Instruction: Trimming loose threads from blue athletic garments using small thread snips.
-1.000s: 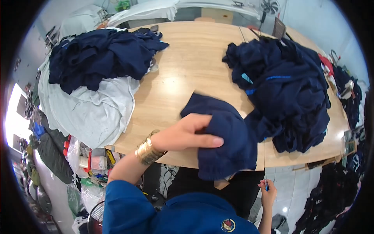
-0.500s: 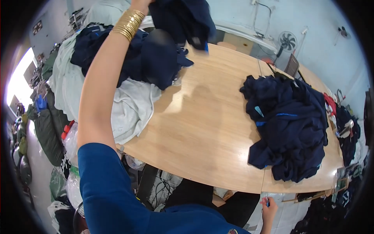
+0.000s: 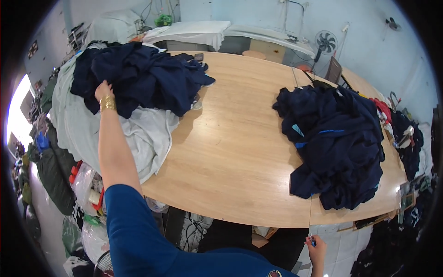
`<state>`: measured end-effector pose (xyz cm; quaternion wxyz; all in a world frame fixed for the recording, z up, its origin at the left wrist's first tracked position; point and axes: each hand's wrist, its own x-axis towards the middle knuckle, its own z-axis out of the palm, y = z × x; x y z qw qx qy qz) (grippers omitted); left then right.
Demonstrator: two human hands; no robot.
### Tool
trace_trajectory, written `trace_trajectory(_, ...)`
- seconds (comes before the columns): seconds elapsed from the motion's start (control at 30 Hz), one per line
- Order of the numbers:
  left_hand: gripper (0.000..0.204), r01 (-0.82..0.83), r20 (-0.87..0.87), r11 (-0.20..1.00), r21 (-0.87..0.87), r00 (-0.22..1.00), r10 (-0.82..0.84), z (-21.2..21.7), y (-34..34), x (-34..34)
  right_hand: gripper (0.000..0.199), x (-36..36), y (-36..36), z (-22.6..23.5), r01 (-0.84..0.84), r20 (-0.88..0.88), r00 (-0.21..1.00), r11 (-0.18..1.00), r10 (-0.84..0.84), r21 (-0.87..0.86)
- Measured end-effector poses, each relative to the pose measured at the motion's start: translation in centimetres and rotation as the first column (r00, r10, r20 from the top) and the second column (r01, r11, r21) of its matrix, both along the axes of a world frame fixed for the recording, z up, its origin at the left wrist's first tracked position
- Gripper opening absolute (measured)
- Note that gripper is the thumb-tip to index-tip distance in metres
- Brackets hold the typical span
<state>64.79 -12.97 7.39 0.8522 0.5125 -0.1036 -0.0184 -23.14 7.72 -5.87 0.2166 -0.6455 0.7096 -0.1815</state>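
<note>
My left hand (image 3: 104, 89), below gold bangles, has its fingers closed on the near left edge of a navy garment (image 3: 138, 69). That garment lies in a heap of dark clothes over a pale cloth (image 3: 145, 131) at the table's left. Down at the table's front edge, my right hand (image 3: 316, 249) is closed around small thread snips (image 3: 313, 241) with blue on them and a metal tip. Most of the snips is hidden by the fingers. A second pile of navy garments (image 3: 339, 147), with bright blue trims, rests on the right of the table.
The wooden table (image 3: 230, 138) spans between the two piles. A round stool (image 3: 254, 54) and white-covered benches (image 3: 194, 33) stand beyond it, with a standing fan (image 3: 325, 42) at the back right. Bags and bundles (image 3: 55, 173) crowd the left floor.
The dark garment that my left hand held up over the table now lies on the left heap. That hand has come down and nearer, to the heap's edge. My right hand stays low.
</note>
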Motion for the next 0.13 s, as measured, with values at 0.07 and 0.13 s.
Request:
trace_trajectory(0.07,0.024,-0.22,0.106,0.975,0.03,0.971,0.215,-0.7,0.8,-1.5,0.016,-0.4,0.3,-0.6,0.004,0.037,0.999,1.0,-0.004,-0.017)
trace_trajectory(0.13,0.025,-0.299,0.142,0.951,0.08,0.948,0.285,-2.8,-0.9,-3.6,0.016,-1.0,1.7,-1.1,0.038,0.071,0.997,0.999,-0.036,-0.026)
